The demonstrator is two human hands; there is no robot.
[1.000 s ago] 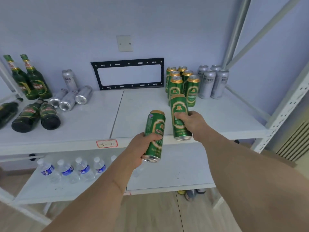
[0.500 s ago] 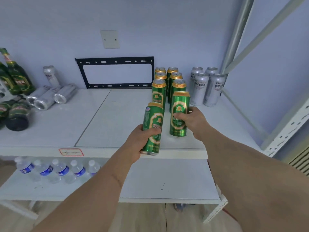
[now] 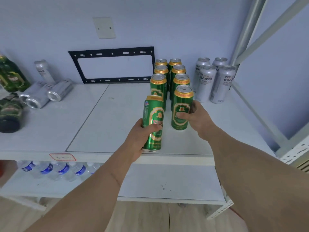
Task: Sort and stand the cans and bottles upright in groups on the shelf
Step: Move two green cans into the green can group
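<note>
White shelf is spanning the scene. Far right, silver cans are standing upright; green cans are lining up in two rows beside them. Far left, more silver cans are lying down. Right hand is wrapping the front-row can, standing on the shelf. Left hand is gripping another green can near the front edge.

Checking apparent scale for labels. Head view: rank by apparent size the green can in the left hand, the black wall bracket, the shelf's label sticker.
1. black wall bracket
2. green can in the left hand; it sits nearer the camera, which inflates it
3. label sticker
</note>
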